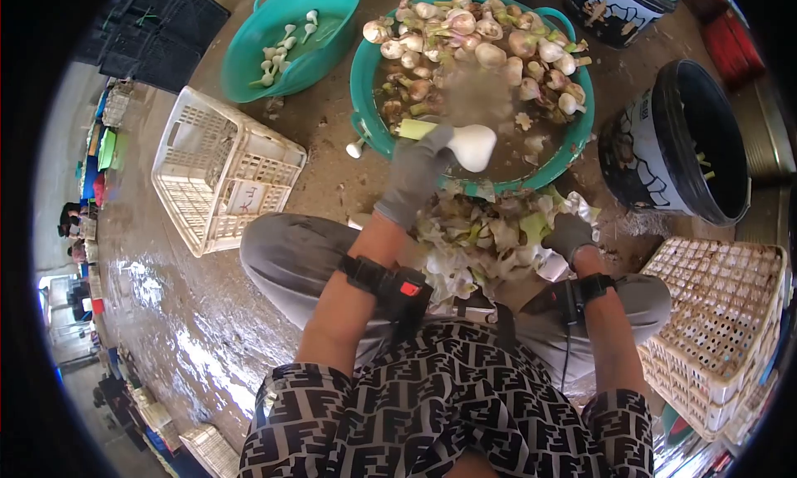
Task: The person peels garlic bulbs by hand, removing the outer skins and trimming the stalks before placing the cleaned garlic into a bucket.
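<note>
My left hand (415, 175), in a grey glove, is closed around a clean white garlic bulb (474, 148) with a short green stem, over the near left part of a large green tub (365, 88). Unpeeled garlic bulbs (490, 56) fill the tub's far side above murky water. My right hand (569, 235), also gloved, is low at the right edge of a pile of peeled skins (473, 241) between my legs. Its fingers point down toward the skins and are partly hidden, so what they hold cannot be made out.
A smaller green basin (241, 63) at the upper left holds several clean bulbs. A white crate (261, 166) stands at the left, stacked crates (714, 303) at the right. Black buckets (656, 154) (610, 17) stand beyond the tub's right side. The floor (191, 328) is wet.
</note>
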